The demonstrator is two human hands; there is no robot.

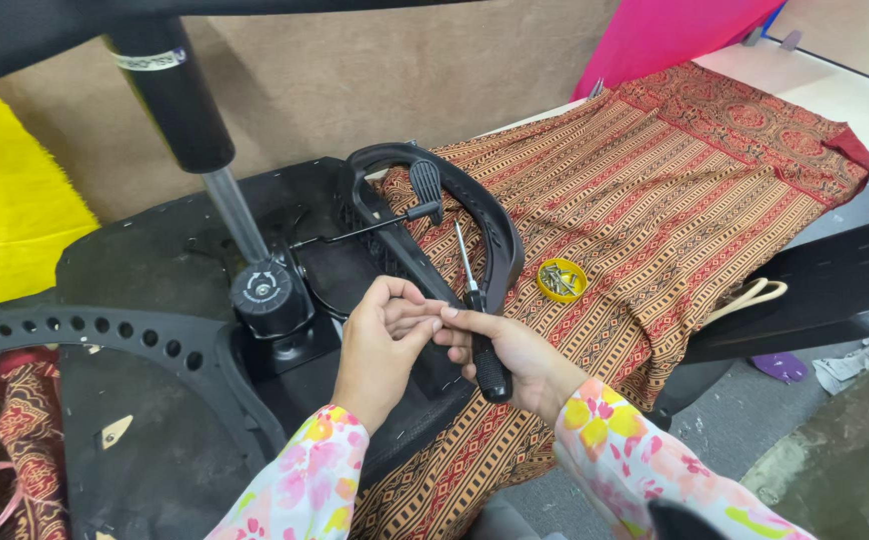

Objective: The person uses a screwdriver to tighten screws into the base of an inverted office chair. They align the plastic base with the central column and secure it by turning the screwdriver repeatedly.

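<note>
the right hand (515,355) clamps a black-handled steel screwdriver (477,318) upright while the left hand (380,345) pinches near its shaft, steadying it beside the curved black plastic armrest (495,215).

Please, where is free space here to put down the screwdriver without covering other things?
The patterned cloth is bare between the yellow dish of screws and the pink sheet. It is crowded around the black armrest, the lever and gas cylinder, where left hand and right hand hold the screwdriver.
</note>
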